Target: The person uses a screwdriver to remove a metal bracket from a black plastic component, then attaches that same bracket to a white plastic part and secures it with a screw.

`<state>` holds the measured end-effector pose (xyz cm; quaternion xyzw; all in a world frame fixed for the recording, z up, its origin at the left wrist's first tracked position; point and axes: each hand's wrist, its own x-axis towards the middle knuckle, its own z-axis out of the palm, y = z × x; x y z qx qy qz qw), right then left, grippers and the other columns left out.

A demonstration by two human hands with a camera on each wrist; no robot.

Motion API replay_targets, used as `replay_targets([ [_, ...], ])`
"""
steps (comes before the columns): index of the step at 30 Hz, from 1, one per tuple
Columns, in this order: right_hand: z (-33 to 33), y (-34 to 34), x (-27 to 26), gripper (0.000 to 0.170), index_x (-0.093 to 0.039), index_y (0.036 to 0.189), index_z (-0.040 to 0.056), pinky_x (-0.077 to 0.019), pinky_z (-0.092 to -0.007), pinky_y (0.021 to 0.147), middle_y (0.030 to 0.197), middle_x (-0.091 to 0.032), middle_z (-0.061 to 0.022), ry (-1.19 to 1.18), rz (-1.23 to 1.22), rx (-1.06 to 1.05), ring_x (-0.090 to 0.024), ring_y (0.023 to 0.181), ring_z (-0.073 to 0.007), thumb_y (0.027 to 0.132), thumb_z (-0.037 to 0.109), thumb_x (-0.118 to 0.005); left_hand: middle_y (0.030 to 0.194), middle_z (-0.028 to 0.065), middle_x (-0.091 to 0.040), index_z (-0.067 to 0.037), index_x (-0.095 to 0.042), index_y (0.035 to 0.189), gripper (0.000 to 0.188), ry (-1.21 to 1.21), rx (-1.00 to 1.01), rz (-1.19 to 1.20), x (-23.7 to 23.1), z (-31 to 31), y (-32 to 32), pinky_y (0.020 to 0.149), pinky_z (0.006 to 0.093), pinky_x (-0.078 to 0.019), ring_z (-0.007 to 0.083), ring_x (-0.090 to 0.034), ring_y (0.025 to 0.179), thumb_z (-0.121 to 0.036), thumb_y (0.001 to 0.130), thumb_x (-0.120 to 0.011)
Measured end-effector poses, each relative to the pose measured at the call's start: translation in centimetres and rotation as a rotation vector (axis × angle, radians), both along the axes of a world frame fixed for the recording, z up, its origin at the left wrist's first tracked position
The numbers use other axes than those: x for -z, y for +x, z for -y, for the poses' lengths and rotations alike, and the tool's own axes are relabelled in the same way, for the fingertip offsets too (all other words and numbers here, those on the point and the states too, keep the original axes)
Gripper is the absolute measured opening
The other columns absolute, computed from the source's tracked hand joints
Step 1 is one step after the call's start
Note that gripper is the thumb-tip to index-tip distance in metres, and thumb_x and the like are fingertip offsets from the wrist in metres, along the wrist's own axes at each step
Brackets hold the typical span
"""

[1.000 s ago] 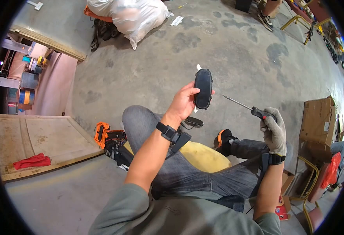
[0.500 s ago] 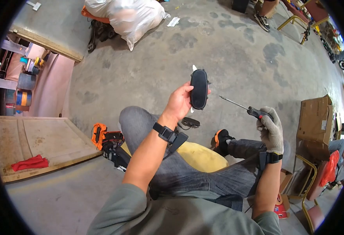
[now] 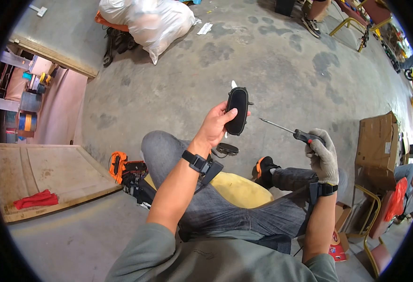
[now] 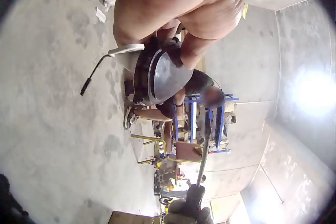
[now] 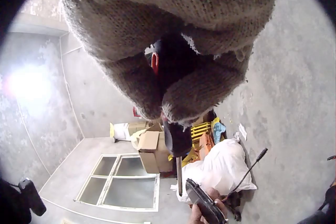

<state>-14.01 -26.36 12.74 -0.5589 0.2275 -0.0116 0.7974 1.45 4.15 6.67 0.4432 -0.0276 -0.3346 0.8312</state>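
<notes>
A black oval device [image 3: 237,111] with small knobs round its rim is gripped in the bare left hand [image 3: 216,123], thumb across its face. In the left wrist view the device [image 4: 167,75] has a white piece and a short dark cable beside it. The gloved right hand [image 3: 324,157] holds a screwdriver [image 3: 305,137] by its black and red handle, the metal shaft pointing left toward the device without touching it. In the right wrist view the gloved fingers curl round the handle [image 5: 177,139]. A smaller black oval part [image 3: 227,149] lies on the floor below the left hand.
Seated legs surround a yellow cushion [image 3: 242,189]. An orange and black item [image 3: 118,167] is by the left knee. A wooden panel [image 3: 56,171] with a red cloth [image 3: 36,199] lies left. White sacks [image 3: 157,28] stand ahead; a cardboard box [image 3: 377,145] and chairs are at right.
The left hand has shifted slightly left and tilted the device, its thumb now further over the face. The right hand and screwdriver have shifted slightly left in the head view.
</notes>
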Motion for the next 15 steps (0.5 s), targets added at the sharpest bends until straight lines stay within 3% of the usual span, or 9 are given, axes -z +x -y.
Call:
replay_targets([
  [7, 0.2, 0.0, 0.0, 0.030, -0.059, 0.115, -0.0023, -0.0468, -0.0250, 0.063, 0.088, -0.062, -0.0067, 0.012, 0.012, 0.010, -0.060, 0.072, -0.0134, 0.088, 0.008, -0.066, 0.116, 0.0190, -0.069, 0.002, -0.056, 0.128, 0.035, 0.027, -0.058, -0.013, 0.2, -0.2, 0.0, 0.088, 0.0289, -0.0561, 0.0189, -0.069, 0.102, -0.018, 0.101, -0.061],
  [12, 0.0, 0.2, -0.3, 0.031, -0.058, 0.117, -0.0044, -0.0475, -0.0245, 0.063, 0.086, -0.061, -0.0077, -0.017, -0.021, 0.034, -0.059, 0.072, -0.0136, 0.088, 0.007, -0.064, 0.100, 0.0083, -0.071, -0.002, -0.061, 0.123, 0.029, 0.103, -0.031, -0.043, 1.0, -0.6, 0.3, 0.065, 0.0335, -0.0625, 0.0170, -0.072, 0.083, -0.018, 0.099, -0.063],
  [15, 0.3, 0.2, 0.1, 0.031, -0.058, 0.117, -0.0044, -0.0475, -0.0244, 0.063, 0.086, -0.061, -0.0079, -0.013, -0.015, 0.028, -0.059, 0.072, -0.0135, 0.089, 0.007, -0.064, 0.101, 0.0073, -0.071, -0.001, -0.061, 0.123, 0.029, 0.136, -0.077, -0.063, 1.3, -0.7, 0.3, 0.066, 0.0332, -0.0625, 0.0169, -0.072, 0.083, -0.017, 0.099, -0.064],
])
